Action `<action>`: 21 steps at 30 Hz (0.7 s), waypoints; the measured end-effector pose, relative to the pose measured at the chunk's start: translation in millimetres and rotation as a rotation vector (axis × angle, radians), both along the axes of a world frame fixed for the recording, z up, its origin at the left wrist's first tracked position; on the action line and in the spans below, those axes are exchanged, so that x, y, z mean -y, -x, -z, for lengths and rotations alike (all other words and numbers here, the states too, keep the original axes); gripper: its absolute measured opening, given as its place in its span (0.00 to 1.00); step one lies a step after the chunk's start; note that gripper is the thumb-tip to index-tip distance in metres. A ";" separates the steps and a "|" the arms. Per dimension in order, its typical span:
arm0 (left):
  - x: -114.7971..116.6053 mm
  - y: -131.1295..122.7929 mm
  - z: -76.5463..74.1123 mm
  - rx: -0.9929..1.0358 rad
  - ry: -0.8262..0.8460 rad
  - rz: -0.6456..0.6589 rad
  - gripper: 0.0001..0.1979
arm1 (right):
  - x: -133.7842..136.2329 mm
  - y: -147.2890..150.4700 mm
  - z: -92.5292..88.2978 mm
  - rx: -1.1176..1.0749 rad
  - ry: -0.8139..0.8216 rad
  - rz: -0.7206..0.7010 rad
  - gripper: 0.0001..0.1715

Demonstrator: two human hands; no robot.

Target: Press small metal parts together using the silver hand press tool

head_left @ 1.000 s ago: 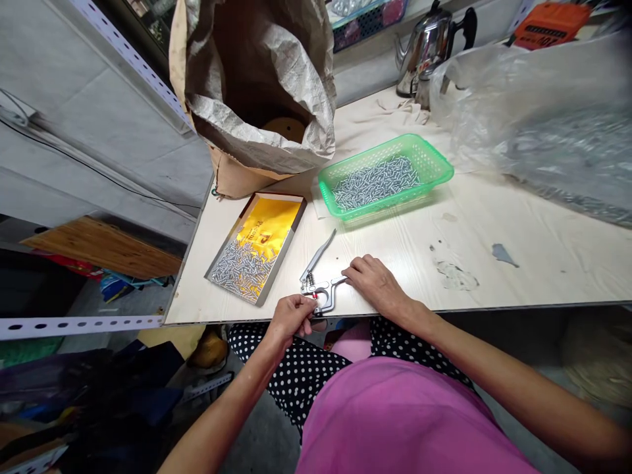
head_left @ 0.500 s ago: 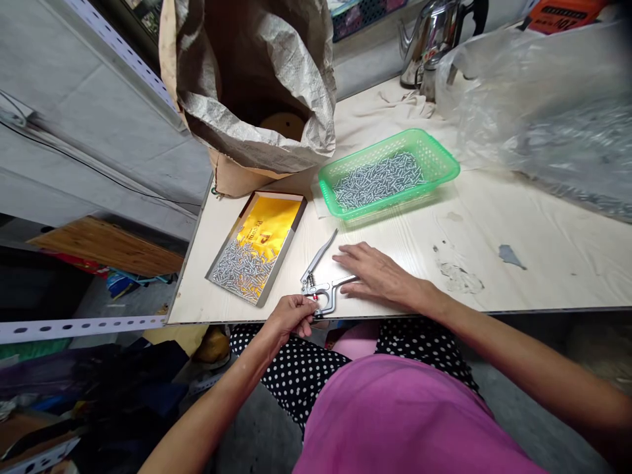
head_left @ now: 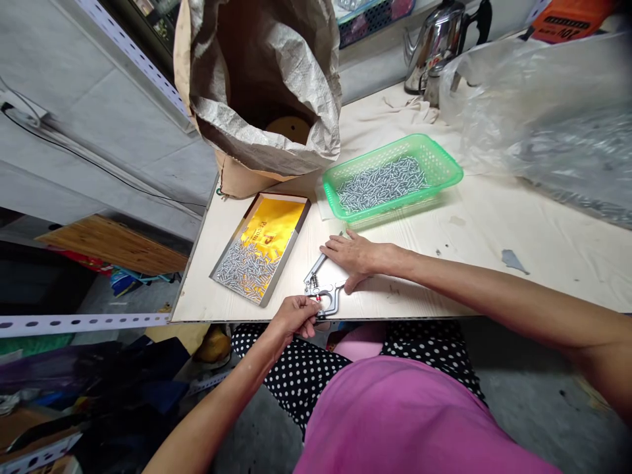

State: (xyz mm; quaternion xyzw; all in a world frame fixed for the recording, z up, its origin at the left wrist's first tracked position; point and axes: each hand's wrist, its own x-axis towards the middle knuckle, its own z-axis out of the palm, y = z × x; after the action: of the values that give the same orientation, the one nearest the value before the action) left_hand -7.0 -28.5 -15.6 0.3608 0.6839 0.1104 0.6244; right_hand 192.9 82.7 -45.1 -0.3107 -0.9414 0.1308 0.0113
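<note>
Hand pliers (head_left: 338, 304) with two grey handles, a spring and a small red part lie at the table's front edge, their handles spread apart. My right hand (head_left: 353, 258) lies over the handles, fingers curled on the upper one and thumb down by the lower one. At the pliers' head, my left hand (head_left: 295, 315) is closed in a pinch by the jaw; what sits between its fingertips is hidden. Left of the pliers, a shallow box (head_left: 286, 268) with a yellow bottom holds many small silvery metal pieces (head_left: 247, 268).
A green basket (head_left: 340, 209) of similar metal pieces stands behind the pliers. At the back left is a large open sack (head_left: 276, 155). A clear plastic bag (head_left: 553, 131) fills the right side, near a metal kettle (head_left: 439, 43). The table edge runs close to my lap.
My right hand has moved up and left, from hovering over the lower handle to reaching across the upper handle. My left hand stays pinched at the pliers' head. The view has shifted slightly.
</note>
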 end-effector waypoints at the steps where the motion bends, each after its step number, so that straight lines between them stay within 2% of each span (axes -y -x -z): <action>1: 0.1 0.2 -0.2 0.002 0.000 0.002 0.13 | 1.8 -1.0 -0.9 -0.005 -0.011 -0.007 0.60; 11: -1.0 -0.6 1.6 -0.012 -0.007 0.011 0.16 | 21.2 -11.7 -12.0 -0.049 -0.054 -0.020 0.51; 14: 1.8 -1.9 -0.8 -0.103 -0.010 0.085 0.14 | 27.7 -15.3 -9.8 -0.093 -0.072 -0.011 0.45; 16: 7.4 -4.1 -4.9 -0.290 -0.129 0.200 0.14 | 31.4 -17.9 -7.0 -0.123 -0.078 -0.007 0.43; 19: 16.7 -10.5 -11.9 -0.659 -0.536 0.423 0.12 | 34.7 -21.1 -1.6 -0.173 -0.077 -0.004 0.42; 21: 17.5 -16.3 -13.6 -0.794 -0.772 0.569 0.09 | 35.4 -22.2 1.7 -0.214 -0.067 -0.003 0.42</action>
State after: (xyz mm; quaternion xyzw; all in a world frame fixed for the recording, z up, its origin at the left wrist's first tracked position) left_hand 9.4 -46.0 -2.0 0.7421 0.6518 0.0364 0.1521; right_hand 215.2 47.3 -46.8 -0.2928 -0.9392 0.1315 0.1219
